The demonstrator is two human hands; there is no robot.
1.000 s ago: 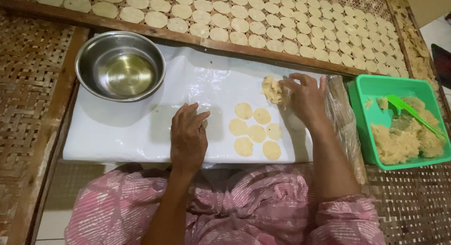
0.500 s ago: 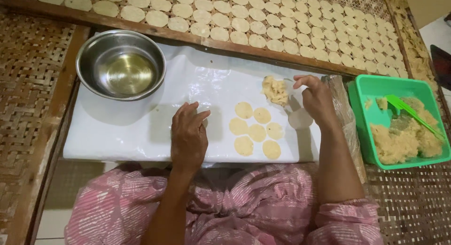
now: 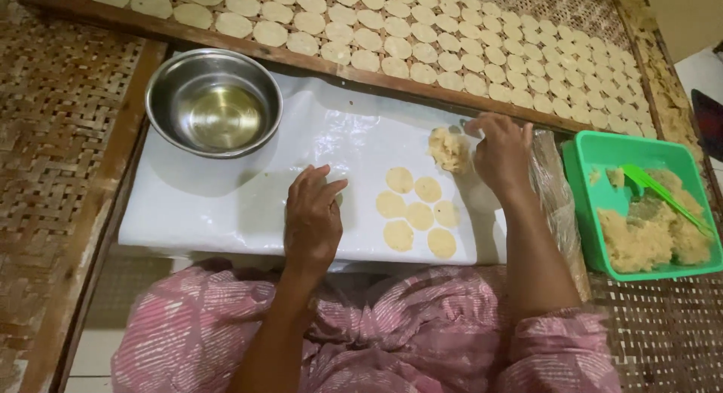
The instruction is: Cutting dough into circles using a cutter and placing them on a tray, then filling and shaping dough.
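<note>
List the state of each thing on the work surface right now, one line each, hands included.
Left hand: flat, palm down on the white sheet, holding nothing.
Right hand: fingers bent beside the dough lump; grip unclear.
Dough lump: unshaped, on the sheet.
Six flat discs: pressed, lying in a cluster.
Steel bowl: upright, some clear liquid inside.
Green tub: open, partly filled with dough, green spatula resting inside.
Woven tray: covered in rows of discs.

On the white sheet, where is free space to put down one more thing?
Free: the sheet between the bowl and the left hand. Crowded: around the discs, the dough lump and the right hand.
</note>
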